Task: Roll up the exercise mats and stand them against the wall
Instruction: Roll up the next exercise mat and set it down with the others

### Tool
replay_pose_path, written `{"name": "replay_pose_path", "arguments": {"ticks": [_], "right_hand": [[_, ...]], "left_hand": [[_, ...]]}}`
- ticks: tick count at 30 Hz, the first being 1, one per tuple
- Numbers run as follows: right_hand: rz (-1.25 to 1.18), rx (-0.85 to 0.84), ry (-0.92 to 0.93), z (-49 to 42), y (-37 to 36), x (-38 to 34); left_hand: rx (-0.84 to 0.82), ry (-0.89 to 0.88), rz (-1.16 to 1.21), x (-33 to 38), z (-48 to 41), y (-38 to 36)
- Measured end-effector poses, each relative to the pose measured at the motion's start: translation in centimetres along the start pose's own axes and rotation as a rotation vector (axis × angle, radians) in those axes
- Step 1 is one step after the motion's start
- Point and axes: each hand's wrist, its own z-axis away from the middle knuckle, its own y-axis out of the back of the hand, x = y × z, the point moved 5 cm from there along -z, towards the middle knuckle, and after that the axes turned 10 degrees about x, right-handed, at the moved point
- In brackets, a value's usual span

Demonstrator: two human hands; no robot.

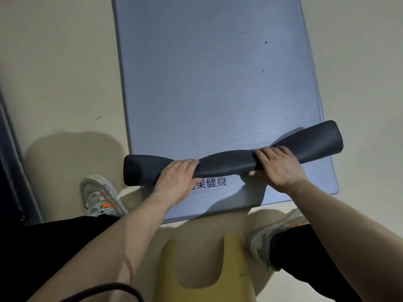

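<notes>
Floor of pale beige is seen from above, and a blue-grey exercise mat is spread flat on it, reaching away from the viewer. A dark grey roll of mat material is laid across the near end of this mat, slightly slanted, with its right end farther away. Whether the roll belongs to the flat mat or is a separate one cannot be told. The roll is clasped by both hands and is pinched narrow where it is squeezed, while its ends flare wider. The left hand is curled over the roll's left part. The right hand is wrapped around the right part, fingers over the top and thumb underneath. Printed characters are shown on the flat mat just below the roll, partly covered by the left hand. A left sneaker and a right sneaker, grey and white with orange accents, are planted on the floor beside the mat's near edge, below black trousers.
</notes>
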Motion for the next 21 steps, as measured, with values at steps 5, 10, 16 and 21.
{"name": "replay_pose_path", "arguments": {"ticks": [5, 10, 16, 21], "right_hand": [[-0.059, -0.015, -0.062, -5.1, 3.1, 2.2], [-0.100, -0.206, -0.140, -10.5, 3.7, 4.4], [-0.073, -0.004, -0.104, -14.6, 5.2, 4.6], [-0.069, 0.401, -0.098, -10.1, 4.7, 1.4]], "left_hand": [[-0.181, 0.086, -0.012, -3.5, -5.5, 3.3], [0.285, 0.155, -0.074, -0.3, -8.0, 4.9], [-0.062, 0.027, -0.290, 0.2, -7.9, 1.0], [-0.252, 0.000, 0.034, -3.8, -14.4, 2.6]]}}
